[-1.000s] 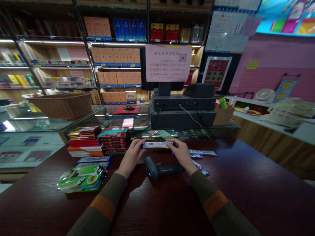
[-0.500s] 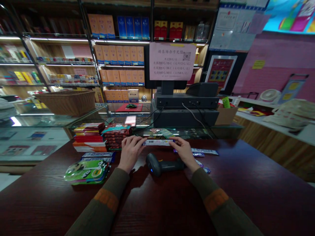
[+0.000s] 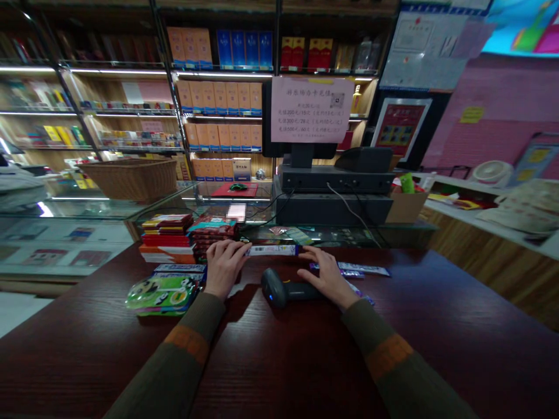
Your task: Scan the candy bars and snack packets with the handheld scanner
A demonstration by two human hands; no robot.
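1. Basically, slim white-and-blue packet (image 3: 273,250) sits at frame centre, between the two hands, over the far part of the table (image 3: 271,361).
2. Long axis runs left-right across the frame, close to level; narrow ends face the hands.
3. Left hand (image 3: 225,267) is the nearer one: thumb and fingers pinched on the packet's left end. Packet extends to the right from that grip.
4. Right hand (image 3: 324,274) is spread, thumb apart from fingers, gripping nothing visible. Packet's right end is just left of its fingertips; contact or small gap, can't tell.
5. So the key relation: packet lies left of the right hand, axis pointing at it, left end held, right end unpinched.
6. Dark scanner (image 3: 275,288) lies on the table below the packet in frame, head left, handle running right to the right hand; can't tell if they touch.
7. Loose packets (image 3: 367,269) are right of the right hand; green panda pack (image 3: 163,294) is left of the left hand, lower left of frame.
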